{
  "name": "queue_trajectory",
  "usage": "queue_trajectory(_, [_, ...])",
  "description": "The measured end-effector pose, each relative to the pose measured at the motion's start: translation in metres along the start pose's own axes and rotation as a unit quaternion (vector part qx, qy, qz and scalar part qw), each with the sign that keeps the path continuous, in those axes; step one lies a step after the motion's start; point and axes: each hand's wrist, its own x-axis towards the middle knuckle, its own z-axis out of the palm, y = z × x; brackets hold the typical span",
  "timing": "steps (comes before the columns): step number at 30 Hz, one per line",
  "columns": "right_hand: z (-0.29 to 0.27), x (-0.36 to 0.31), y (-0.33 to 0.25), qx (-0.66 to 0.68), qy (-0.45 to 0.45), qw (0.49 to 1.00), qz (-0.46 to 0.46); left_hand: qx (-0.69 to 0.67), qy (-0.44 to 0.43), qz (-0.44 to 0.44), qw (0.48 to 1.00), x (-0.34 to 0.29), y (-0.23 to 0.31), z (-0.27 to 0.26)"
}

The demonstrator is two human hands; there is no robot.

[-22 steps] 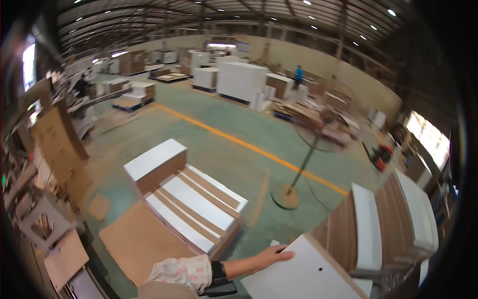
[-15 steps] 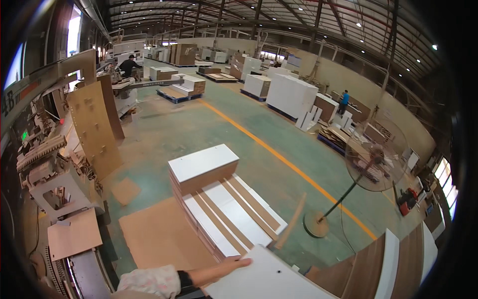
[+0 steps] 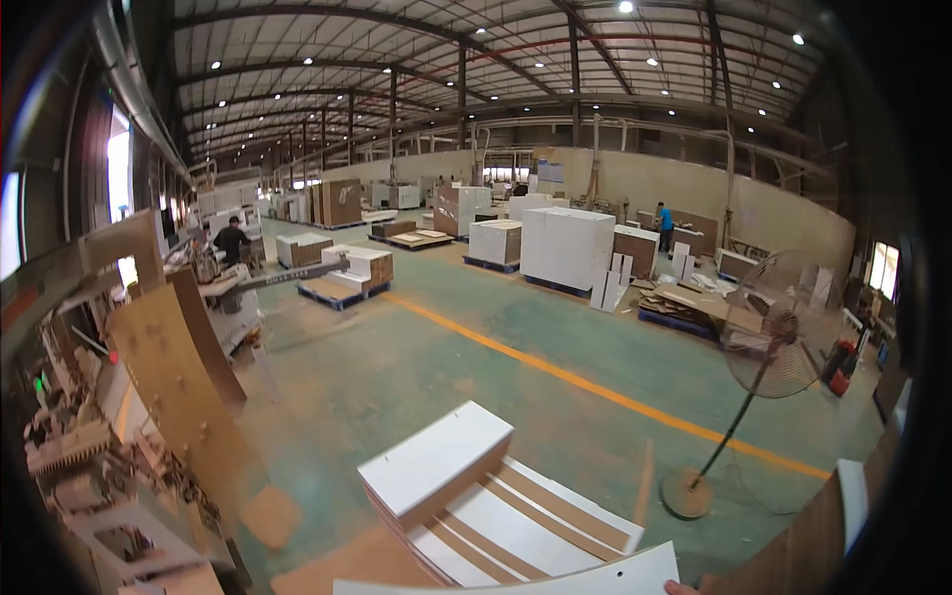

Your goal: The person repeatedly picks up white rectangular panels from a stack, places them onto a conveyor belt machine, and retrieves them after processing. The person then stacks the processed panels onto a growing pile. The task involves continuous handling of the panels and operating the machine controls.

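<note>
A white panel [image 3: 595, 573] with a small dark hole near its corner stretches along the lower edge. At its right end the fingertips of my right hand [image 3: 680, 588] are closed on the edge; the rest of that hand is cut off below. My left hand is out of view. Just beyond the panel stands a stack of white boards [image 3: 436, 458] with brown edges, its far end built up higher. Lower white boards [image 3: 540, 516], with brown strips between them, lie on the near side of the stack, partly hidden by the held panel.
A brown sheet [image 3: 347, 567] lies on the floor beside the stack. Machinery [image 3: 129, 540] lines the left. A pedestal fan [image 3: 734, 426] stands right, near brown panels [image 3: 793, 555]. Pallets of boards [image 3: 567, 248] and two people [image 3: 664, 226] are farther off.
The view has tilted upward, so the stack sits lower. My left hand, earlier on the panel's corner, has left the picture. The panel now lies more crosswise, with my right fingertips showing.
</note>
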Motion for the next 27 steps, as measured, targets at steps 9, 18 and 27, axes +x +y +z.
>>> queue_trajectory(9, [0.163,0.189,-0.052,-0.223,-0.018,0.968,0.115,-0.1,0.176,-0.157,0.967,0.057,0.118,-0.031])
queue_trajectory(18, [0.265,0.336,-0.133,-0.287,-0.1,0.946,0.11,-0.148,0.265,-0.096,0.948,0.143,0.069,-0.094])
queue_trajectory(27, [0.373,0.481,-0.188,-0.279,-0.147,0.948,0.054,-0.235,0.19,-0.001,0.953,0.299,0.132,-0.075])
